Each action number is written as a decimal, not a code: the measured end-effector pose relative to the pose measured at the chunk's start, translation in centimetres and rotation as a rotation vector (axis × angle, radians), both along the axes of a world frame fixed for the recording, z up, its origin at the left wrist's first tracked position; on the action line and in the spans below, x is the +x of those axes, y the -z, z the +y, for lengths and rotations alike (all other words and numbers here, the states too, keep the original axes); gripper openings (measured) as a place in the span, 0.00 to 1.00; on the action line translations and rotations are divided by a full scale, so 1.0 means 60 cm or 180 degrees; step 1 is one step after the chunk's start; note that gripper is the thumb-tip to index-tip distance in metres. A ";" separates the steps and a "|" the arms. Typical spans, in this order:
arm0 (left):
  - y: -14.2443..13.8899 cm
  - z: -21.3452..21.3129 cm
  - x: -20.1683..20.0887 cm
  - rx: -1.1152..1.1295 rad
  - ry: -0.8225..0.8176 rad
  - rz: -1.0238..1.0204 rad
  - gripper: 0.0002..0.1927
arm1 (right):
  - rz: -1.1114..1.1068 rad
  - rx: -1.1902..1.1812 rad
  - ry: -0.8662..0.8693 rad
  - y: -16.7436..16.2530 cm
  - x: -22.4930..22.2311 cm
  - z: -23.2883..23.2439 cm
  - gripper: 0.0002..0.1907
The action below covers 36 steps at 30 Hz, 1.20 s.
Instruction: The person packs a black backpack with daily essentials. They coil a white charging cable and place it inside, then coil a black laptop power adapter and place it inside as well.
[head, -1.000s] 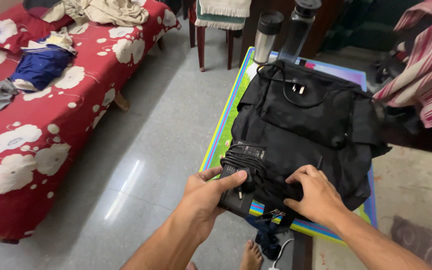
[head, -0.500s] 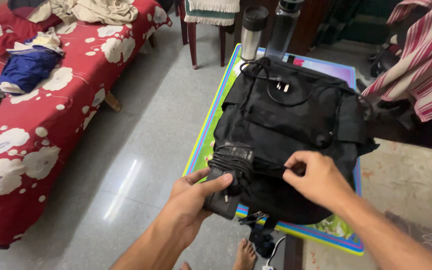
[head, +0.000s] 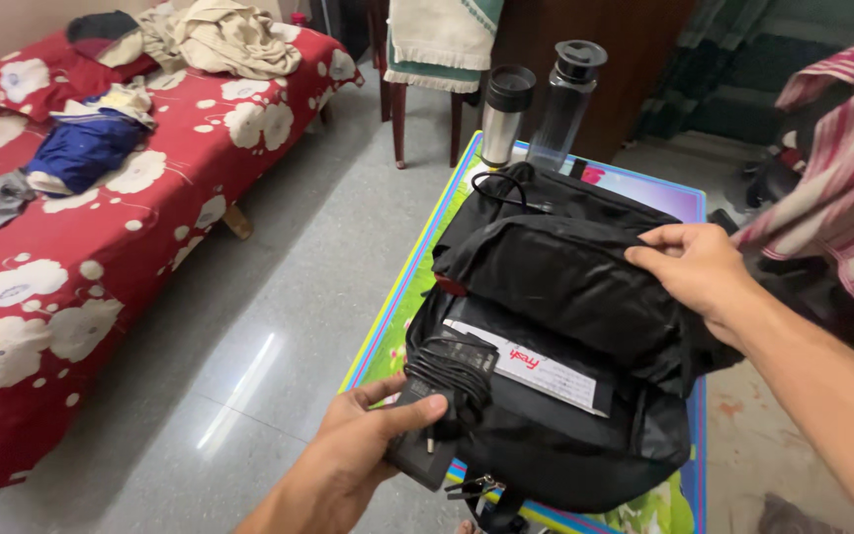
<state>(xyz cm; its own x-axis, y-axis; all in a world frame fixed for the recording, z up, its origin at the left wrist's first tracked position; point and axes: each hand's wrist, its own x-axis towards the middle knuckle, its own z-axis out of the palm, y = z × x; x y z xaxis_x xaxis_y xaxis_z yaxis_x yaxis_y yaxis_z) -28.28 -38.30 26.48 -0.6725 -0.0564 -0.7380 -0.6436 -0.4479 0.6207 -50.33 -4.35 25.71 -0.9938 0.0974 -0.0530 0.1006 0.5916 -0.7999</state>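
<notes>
Packing step in hand: left hand (head: 353, 465) clenched on charger (head: 442, 405) at bag (head: 565, 346) mouth; right hand (head: 694, 267) gripping flap (head: 555, 272), lifted back. Bag on counter (head: 397, 326). Next called for, probably: charger slid into open compartment, over white packet (head: 536, 368).

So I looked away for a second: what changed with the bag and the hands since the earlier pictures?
The right hand has pulled the backpack's front flap up and back, baring a white strip inside. The left hand took hold of the black charger with its wound cord and lifted it at the opening. The black backpack stayed on the colourful table, the two bottles behind it.
</notes>
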 end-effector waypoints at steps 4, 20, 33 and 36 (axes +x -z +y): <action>0.011 0.034 -0.010 -0.0259 -0.0004 -0.0180 0.39 | 0.0360 0.0446 -0.0085 0.031 -0.037 0.004 0.14; 0.041 0.107 -0.095 0.0074 0.0405 0.0079 0.32 | 0.1957 0.2169 -0.1732 0.052 0.136 -0.003 0.41; 0.105 0.215 -0.126 -0.0133 0.0889 -0.0718 0.36 | 0.0094 0.1034 -0.0806 -0.020 0.093 0.035 0.17; 0.108 0.238 -0.137 -0.0079 0.1081 -0.0544 0.37 | 0.0079 0.1206 -0.0767 -0.029 0.078 0.036 0.18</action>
<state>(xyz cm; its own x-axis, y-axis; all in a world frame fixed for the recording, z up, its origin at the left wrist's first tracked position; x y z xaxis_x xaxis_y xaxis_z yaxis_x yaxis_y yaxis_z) -36.53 -24.05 19.99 -0.5232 0.1292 -0.8423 -0.8480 -0.1776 0.4995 -45.66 -2.16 27.45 -0.9911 -0.1290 -0.0342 -0.0923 0.8475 -0.5227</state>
